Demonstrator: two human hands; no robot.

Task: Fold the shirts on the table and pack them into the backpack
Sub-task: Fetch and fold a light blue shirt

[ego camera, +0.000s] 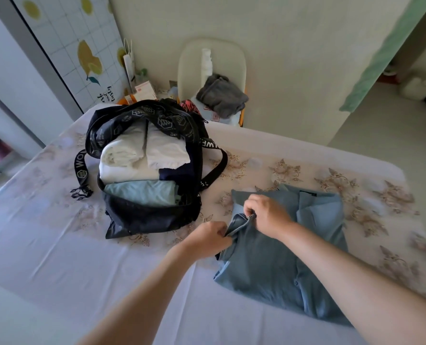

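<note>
White capitals on the strap [81, 168] of the black backpack [152, 220] read roughly "WOW" beside a hexagon mark. The same white print runs along the bands over its mouth, too small to read. A small dark label [311, 194] sits inside the collar of the blue-grey shirt [281, 270]; its writing cannot be made out. The lemon-patterned panel [82, 53] against the far wall carries dark cursive words near its foot, tilted and unclear. The backpack lies open on the worktop [57, 245], which is covered by a pale flowered cloth. Inside it are folded white garments [127, 155], a dark navy piece [177, 173] to their right and a light blue garment [142, 192] nearest the front wall. The shirt lies flat just right of the backpack, collar away from the person, sides partly folded in. Both forearms reach in from below. The left hand [208, 236] has its fingers curled, pinching a bunched sleeve edge [239, 222] at the shirt's left side; the right hand [266, 212], knuckles up, pinches the same fold just above. Beyond the worktop a folded grey cloth [222, 98] rests on a white seat [189, 66].
</note>
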